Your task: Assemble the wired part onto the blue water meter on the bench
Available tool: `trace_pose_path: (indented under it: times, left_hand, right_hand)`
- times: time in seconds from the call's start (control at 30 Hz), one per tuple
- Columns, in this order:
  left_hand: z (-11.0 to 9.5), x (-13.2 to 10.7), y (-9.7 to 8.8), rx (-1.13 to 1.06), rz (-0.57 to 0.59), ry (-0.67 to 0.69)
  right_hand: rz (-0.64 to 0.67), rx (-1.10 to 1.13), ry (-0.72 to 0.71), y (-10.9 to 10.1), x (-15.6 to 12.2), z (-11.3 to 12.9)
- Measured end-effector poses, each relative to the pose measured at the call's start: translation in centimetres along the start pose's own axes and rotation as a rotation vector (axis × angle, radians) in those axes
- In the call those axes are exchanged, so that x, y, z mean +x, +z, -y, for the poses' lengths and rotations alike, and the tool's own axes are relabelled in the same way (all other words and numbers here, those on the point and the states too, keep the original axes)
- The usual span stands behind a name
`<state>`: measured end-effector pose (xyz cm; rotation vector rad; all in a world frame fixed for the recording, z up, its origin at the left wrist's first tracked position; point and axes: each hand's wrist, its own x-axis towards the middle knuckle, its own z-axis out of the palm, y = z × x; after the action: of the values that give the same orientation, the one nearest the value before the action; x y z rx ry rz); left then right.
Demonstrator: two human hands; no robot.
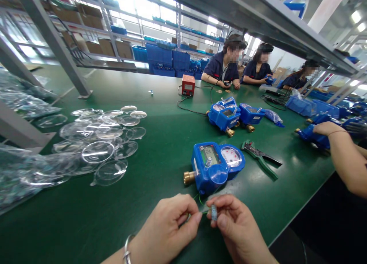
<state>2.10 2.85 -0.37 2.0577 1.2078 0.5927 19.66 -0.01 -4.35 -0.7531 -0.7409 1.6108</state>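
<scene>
Pinching a thin green wire between thumb and forefinger: left hand, low in the view, silver bangle at the wrist. Right hand just beside it, thumb and fingers closed around a small pale-blue clear piece; the wire spans the short gap toward that piece. Whether it passes through, cannot tell.

Both hands sit just in front of a blue meter on the green bench. Wire also shows at the meter's near edge. Meter lies face up, lit display beside a round dial, brass fitting pointing left.

Right of the meter: green-handled pliers, lying flat. Beyond: more blue meters grouped together, near a blue bag. Farther back, red box with a black cable.

Left side: loose heap of clear round covers, overlapping; plastic bags at the edge.

Co-worker's hand reaches in from the right, over another blue unit. Three people in dark tops sit across the bench.
</scene>
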Motion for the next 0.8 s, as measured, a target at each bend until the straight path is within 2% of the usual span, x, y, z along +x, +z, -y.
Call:
trace_pose_path:
  times: [0.4, 0.6, 0.8]
  left_hand:
    - [-0.05, 0.0, 0.16, -0.01, 0.019, 0.003]
    - [-0.02, -0.15, 0.21, 0.026, 0.024, 0.016]
    - [-0.16, -0.17, 0.32, 0.044, 0.027, 0.064]
  right_hand:
    - [-0.011, 0.006, -0.008, -0.03, -0.01, -0.13]
    - [0.045, -0.046, -0.025, -0.57, 0.04, -0.41]
    - [-0.009, -0.074, -0.04, -0.05, -0.14, -0.33]
